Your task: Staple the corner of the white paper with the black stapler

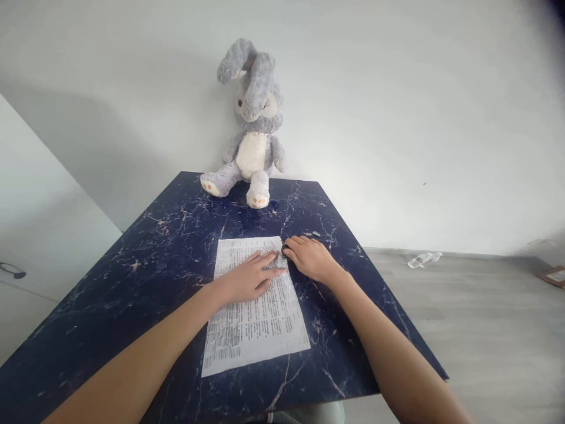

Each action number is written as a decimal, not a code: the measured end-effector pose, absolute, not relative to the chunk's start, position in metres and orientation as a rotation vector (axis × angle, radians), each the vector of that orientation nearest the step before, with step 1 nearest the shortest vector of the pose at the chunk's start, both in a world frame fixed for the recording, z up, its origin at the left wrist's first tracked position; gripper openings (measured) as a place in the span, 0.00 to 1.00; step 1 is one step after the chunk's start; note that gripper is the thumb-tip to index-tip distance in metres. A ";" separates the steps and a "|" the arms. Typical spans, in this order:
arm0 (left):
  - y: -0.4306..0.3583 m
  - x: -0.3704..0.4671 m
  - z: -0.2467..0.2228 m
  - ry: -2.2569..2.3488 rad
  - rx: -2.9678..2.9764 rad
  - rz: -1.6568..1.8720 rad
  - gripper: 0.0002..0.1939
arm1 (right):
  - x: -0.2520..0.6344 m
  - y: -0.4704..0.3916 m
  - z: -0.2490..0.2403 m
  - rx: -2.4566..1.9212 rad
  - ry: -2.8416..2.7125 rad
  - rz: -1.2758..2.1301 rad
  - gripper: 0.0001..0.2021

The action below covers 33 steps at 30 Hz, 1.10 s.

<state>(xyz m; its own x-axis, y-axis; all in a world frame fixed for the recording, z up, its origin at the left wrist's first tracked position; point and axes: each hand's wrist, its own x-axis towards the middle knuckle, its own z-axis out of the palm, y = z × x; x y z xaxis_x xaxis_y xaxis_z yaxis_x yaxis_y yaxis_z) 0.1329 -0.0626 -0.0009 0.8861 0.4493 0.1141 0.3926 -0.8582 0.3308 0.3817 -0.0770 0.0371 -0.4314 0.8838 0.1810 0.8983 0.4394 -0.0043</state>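
A printed sheet of paper [265, 330] lies on the dark blue marbled table [145, 277], its lines of text running across the page. My left hand [249, 278] rests flat on the sheet with its fingers spread. At the sheet's upper right edge, my right hand [311, 259] is closed around a small black object [286, 251]. Most of that object is hidden under the fingers, so its kind cannot be made out. Just beyond the right fingers lies a small greyish piece [316, 234], too small to name.
A grey plush rabbit [253, 153] sits at the table's far edge against the white wall [375, 106]. On the grey floor [468, 330] to the right lies a clear plastic item [424, 259]. A white panel with a dark handle [15, 272] stands at left.
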 end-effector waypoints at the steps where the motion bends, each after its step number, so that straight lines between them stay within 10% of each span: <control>1: -0.063 0.132 -0.001 0.629 2.756 0.271 0.28 | 0.388 -0.076 0.040 -1.578 -2.518 -0.067 0.16; 11: -0.061 0.131 -0.004 0.612 2.757 0.423 0.23 | 0.420 -0.071 0.049 -1.911 -2.270 -0.052 0.08; 18: -0.051 0.119 0.017 1.213 2.196 1.601 0.15 | 0.350 -0.085 0.038 -1.574 -2.061 0.333 0.09; 33: -0.038 0.119 0.010 1.243 2.116 1.481 0.15 | 0.433 -0.143 0.023 -1.713 -1.990 0.618 0.11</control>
<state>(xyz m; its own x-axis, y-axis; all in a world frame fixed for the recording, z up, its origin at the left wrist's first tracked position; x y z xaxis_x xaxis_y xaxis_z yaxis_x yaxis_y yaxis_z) 0.1186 -0.0377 0.0099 0.1071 0.7688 0.6305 0.4876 -0.5932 0.6406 0.4333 -0.1426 0.0235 -0.1354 0.9900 0.0399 0.7933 0.1325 -0.5942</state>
